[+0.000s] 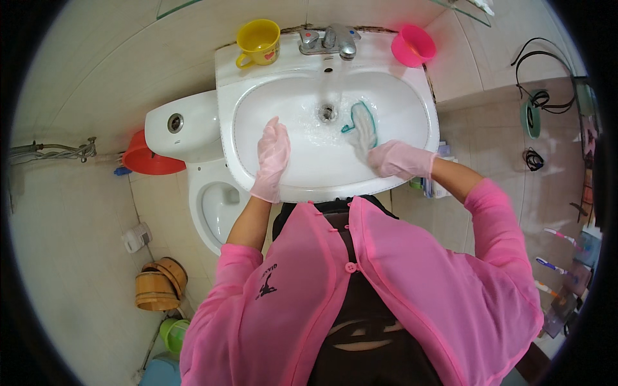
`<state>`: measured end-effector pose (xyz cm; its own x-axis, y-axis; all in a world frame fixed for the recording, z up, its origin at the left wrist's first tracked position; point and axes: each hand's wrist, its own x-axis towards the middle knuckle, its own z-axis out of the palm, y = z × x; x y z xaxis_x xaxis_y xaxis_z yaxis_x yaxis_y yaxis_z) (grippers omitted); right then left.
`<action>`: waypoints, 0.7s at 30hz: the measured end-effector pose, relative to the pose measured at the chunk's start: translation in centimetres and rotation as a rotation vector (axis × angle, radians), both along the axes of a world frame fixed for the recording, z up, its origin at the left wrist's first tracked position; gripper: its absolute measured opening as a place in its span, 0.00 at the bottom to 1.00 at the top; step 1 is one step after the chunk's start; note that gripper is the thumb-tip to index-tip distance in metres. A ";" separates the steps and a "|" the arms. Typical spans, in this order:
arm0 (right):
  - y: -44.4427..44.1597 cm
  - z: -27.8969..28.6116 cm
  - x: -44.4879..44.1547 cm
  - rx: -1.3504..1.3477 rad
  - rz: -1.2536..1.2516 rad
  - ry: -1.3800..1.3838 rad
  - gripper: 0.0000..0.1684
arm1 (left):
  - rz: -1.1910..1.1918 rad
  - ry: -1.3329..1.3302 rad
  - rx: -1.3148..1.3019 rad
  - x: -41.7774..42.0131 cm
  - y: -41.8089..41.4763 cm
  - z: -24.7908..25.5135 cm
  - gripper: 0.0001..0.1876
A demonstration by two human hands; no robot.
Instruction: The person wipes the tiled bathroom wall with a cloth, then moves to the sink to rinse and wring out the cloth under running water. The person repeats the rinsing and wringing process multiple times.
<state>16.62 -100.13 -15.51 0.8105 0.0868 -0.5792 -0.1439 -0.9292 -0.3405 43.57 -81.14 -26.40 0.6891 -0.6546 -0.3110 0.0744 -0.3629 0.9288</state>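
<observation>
My right hand (398,158), in a thin pink glove, is shut on a wet white cloth with green edging (363,123). The cloth trails up over the right part of the white washbasin (309,173), near the drain (327,113). My left hand (273,152), gloved alike, hangs over the basin's left side with its fingers extended and nothing seen in it. From the metal faucet (346,48) a thin stream appears to run, and water ripples around the drain.
On the basin's back ledge stand a yellow mug (259,42) and a pink cup (413,46). A toilet (190,130) adjoins on the left, with a red basin (149,157) beside it. Wooden buckets (159,284) sit lower left; toothbrushes (553,265) are at right.
</observation>
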 end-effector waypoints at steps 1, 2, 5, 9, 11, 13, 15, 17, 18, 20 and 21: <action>1.0 -0.4 1.4 0.121 -0.026 -0.062 0.07 | 0.046 0.006 -0.045 0.1 0.2 0.2 0.27; 2.3 -0.9 3.1 0.242 -0.050 -0.122 0.10 | 0.094 0.012 -0.089 0.3 0.4 0.4 0.26; 8.3 -1.9 11.9 0.309 -0.129 0.107 0.14 | 0.203 0.227 -0.297 0.7 1.2 4.2 0.22; 12.1 -8.1 18.8 0.659 -0.271 -0.339 0.16 | 0.361 0.164 -0.439 1.9 2.3 4.2 0.20; 13.9 -6.3 21.4 0.803 -0.441 -0.632 0.18 | 0.394 0.104 -0.407 2.6 2.9 4.6 0.20; 12.5 -4.8 24.6 0.743 -0.615 -0.394 0.19 | 0.422 0.111 -0.461 3.1 3.0 3.5 0.20; 10.2 -5.9 26.4 0.537 -0.616 -0.434 0.19 | 0.415 0.111 -0.488 3.4 3.1 2.4 0.20; 7.6 -9.2 25.2 0.183 -0.443 -0.737 0.19 | 0.369 0.113 -0.490 3.0 3.1 2.0 0.20; 6.9 -9.1 24.9 0.091 -0.406 -0.677 0.18 | 0.359 0.129 -0.470 2.9 3.2 2.1 0.20; 5.5 -8.1 24.4 -0.095 -0.324 -0.557 0.16 | 0.381 0.221 -0.471 2.9 3.2 2.7 0.20; 4.7 -8.3 23.7 -0.149 -0.345 -0.482 0.17 | 0.382 0.269 -0.471 2.8 3.1 2.9 0.20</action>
